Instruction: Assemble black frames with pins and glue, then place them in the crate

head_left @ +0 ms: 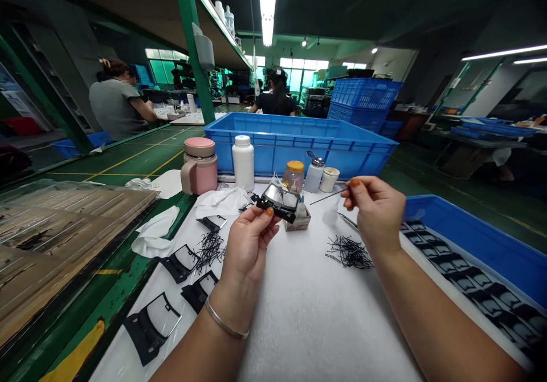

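Note:
My left hand [248,245] is closed on a small black plastic frame with a clear window [280,201], held up over the white work surface [307,319]. To its right, my right hand [378,211] pinches a thin dark stick [327,196], whose tip points left toward the frame, apart from it. Below my right hand lies a loose pile of short black strips [350,252]. Another such pile [209,250] is at the left, beside several more black frames [154,325]. A pair of metal tweezers [348,220] lies partly behind my right hand.
Behind stand a pink mug [200,168], a white bottle [243,164], a yellow-lidded jar [294,175], a pump bottle [315,174] and a big blue crate [299,137]. Right, a blue tray [482,239] holds rows of black frames. White cloths [156,231] lie left. Two people sit farther off.

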A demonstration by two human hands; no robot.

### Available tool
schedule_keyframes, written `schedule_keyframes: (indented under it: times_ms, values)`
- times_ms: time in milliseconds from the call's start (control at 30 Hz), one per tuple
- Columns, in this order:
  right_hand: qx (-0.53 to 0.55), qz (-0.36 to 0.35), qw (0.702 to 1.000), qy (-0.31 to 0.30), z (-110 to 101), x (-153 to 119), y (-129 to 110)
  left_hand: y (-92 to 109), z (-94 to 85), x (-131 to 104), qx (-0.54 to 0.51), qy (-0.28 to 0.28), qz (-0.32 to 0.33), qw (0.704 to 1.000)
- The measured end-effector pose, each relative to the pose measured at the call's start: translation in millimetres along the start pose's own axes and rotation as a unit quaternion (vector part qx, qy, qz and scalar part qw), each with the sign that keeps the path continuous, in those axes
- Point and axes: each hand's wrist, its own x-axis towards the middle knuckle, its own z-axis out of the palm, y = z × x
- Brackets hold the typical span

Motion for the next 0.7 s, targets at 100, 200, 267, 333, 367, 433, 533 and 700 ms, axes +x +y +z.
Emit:
schedule_keyframes:
  times_ms: [100, 200, 267, 333, 367, 433, 533, 700]
  values:
    - [-0.090, -0.046, 0.992, -0.070, 14.0, -1.2, -5.3, 2.1, -0.6, 1.0, -0.025, 0.016, 0.010, 1.000]
    - [-0.160, -0.075, 0.977, -0.118, 29.5, -0.2, -7.5, 2.2, -0.4, 0.4, -0.030, 0.012, 0.012, 0.999]
    - [-0.202, -0.073, 0.962, -0.170, 38.4, 1.3, -5.1, 1.9, -0.1, -0.4, -0.026, 0.002, 0.014, 1.000]
    - [-0.226, -0.063, 0.945, -0.226, 44.7, 2.3, -1.7, 1.7, 0.2, -1.3, -0.020, -0.008, 0.018, 1.000]
    - [-0.229, -0.057, 0.939, -0.249, 46.5, 2.6, -0.6, 1.7, 0.4, -1.9, -0.016, -0.013, 0.020, 1.000]
    - [-0.229, -0.050, 0.932, -0.275, 46.6, 3.2, -1.4, 1.9, 1.1, -3.1, -0.003, -0.025, 0.021, 0.999]
    - [-0.189, -0.004, 0.944, -0.271, 37.6, 5.7, -11.6, 2.1, 3.0, -4.8, 0.054, -0.063, 0.007, 0.997]
    - [-0.045, 0.149, 0.929, -0.336, 4.9, 10.2, -39.9, -0.5, 4.8, -6.6, 0.203, -0.180, -0.049, 0.961]
